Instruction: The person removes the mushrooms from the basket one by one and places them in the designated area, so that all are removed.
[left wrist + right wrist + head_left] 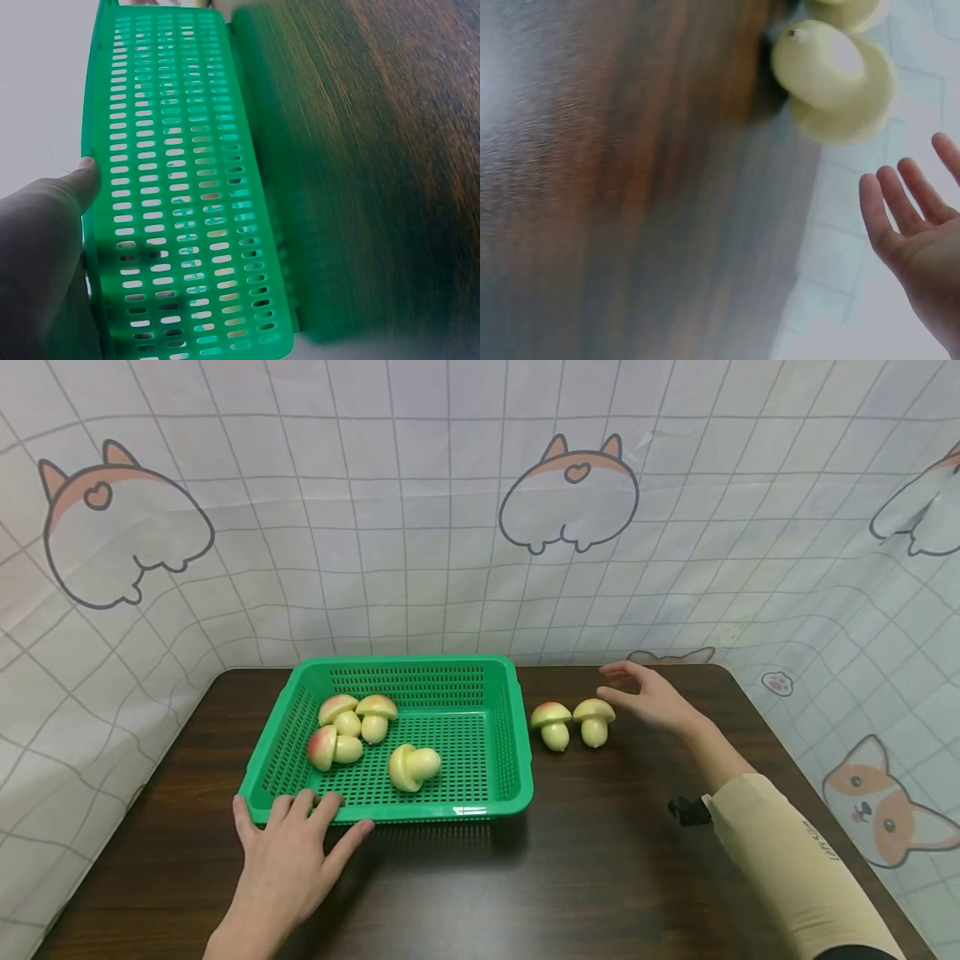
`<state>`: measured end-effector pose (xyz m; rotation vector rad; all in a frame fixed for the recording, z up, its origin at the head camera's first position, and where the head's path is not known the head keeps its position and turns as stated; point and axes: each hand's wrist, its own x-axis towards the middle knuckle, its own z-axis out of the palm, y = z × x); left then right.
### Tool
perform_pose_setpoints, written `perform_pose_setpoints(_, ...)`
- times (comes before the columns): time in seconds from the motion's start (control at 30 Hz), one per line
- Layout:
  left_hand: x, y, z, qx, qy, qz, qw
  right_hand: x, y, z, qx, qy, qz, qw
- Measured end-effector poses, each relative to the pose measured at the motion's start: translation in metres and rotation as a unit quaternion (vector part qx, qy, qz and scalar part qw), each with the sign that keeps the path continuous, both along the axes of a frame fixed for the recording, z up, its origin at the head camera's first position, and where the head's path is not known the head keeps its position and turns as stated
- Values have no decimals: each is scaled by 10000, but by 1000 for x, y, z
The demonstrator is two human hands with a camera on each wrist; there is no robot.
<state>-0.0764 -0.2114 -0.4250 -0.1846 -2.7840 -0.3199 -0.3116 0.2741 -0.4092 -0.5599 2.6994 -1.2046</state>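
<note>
My left hand (288, 860) rests spread over the near left rim of a green plastic basket (517, 735), its fingertips at the edge. In the left wrist view one digit lies against the top of the perforated side wall (172, 187). Several mushroom-shaped pieces with yellow-red caps and pale stems lie inside, among them one piece (415, 766) apart from the rest. Right of the basket, two more stand on the table, a left mushroom (555, 737) and a right mushroom (595, 731). Just beyond the latter hovers my right hand (648, 697), fingers extended, holding nothing.
The dark wooden table (450, 893) runs back to a white gridded cloth (420, 577) with cartoon dogs, which also hangs along both sides. A small black item (688, 811) shows beside the right sleeve (795, 860).
</note>
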Motion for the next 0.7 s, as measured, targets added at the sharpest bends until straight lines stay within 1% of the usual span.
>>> perform_pose_setpoints(0.13,0,0,0,37,38,-7,10000,1,-6,13,-5,204,69,9998)
perform_pose_setpoints(0.27,0,0,-1,60,64,-3,10000,2,-16,22,-107,322,263,9991)
perform_pose_setpoints(0.5,0,0,-2,38,90,0,10000,4,-39,33,-277,411,712,9962)
perform_pose_setpoints(0.7,-1,0,-2,41,157,-7,9999,12,-59,44,-299,502,1022,9930)
